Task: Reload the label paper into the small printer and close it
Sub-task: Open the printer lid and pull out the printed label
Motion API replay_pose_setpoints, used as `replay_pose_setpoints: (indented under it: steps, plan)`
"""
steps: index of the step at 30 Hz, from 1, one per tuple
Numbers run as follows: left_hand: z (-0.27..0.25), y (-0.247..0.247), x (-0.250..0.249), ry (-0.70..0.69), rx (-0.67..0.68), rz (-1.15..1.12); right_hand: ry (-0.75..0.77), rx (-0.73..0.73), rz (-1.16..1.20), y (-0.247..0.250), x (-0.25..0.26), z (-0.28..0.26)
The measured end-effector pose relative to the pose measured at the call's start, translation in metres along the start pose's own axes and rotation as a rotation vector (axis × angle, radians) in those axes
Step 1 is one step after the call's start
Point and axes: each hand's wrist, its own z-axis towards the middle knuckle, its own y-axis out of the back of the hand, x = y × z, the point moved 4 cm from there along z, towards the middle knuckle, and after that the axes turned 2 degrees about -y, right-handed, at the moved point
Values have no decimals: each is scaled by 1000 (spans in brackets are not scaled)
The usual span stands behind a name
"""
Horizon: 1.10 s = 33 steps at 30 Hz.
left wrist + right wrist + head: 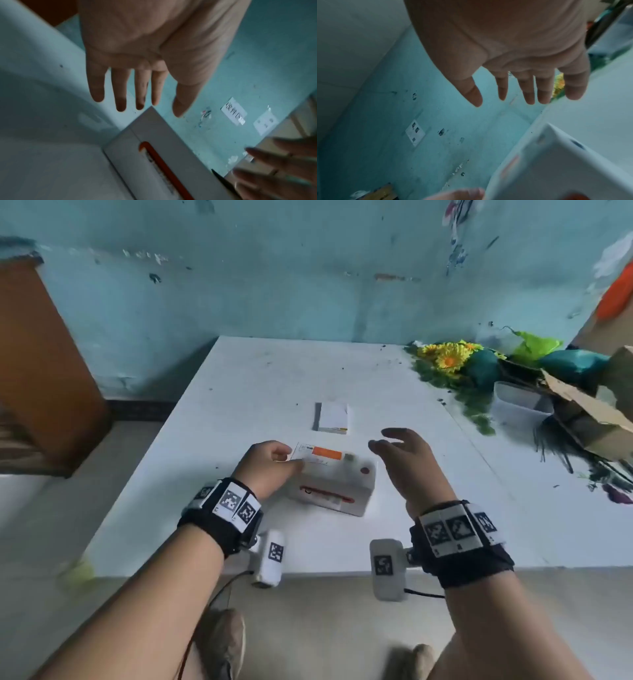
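Note:
A small white printer (334, 486) with an orange slot on its front sits near the front of the white table (239, 385), lid down. My left hand (287, 458) lies at its top left corner, fingers straight and holding nothing; the left wrist view shows my left hand (139, 106) just over the printer's (154, 155) corner. My right hand (383, 441) hovers open just right of the printer, clear of it; in the right wrist view my right hand (529, 101) is spread above the printer (556, 169). A white stack of label paper (331, 417) lies behind the printer.
Yellow artificial flowers (445, 357), a clear plastic tub (520, 405) and a torn cardboard box (589, 419) crowd the table's right side. A brown cabinet (41, 364) stands left of the table. A teal wall (274, 285) closes the back.

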Motion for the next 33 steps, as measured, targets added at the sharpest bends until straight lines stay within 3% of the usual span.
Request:
replay_pose_setpoints:
  steps: [3,8,12,19,28,33]
  plan:
    - [20,-4,10,10,39,-29,-84,95,-243,-11,-24,9]
    - [36,-8,29,86,75,-76,-131,203,-219,-22,-42,28]
    - [43,-5,37,102,61,-182,1,146,-317,-32,-52,48]
    - [46,-2,41,32,-180,-193,133,15,-210,-46,-73,91]
    - [39,-3,48,14,-154,-242,157,26,-165,-36,-89,96]
    - [36,0,45,30,-99,-304,204,31,-265,-35,-84,90]
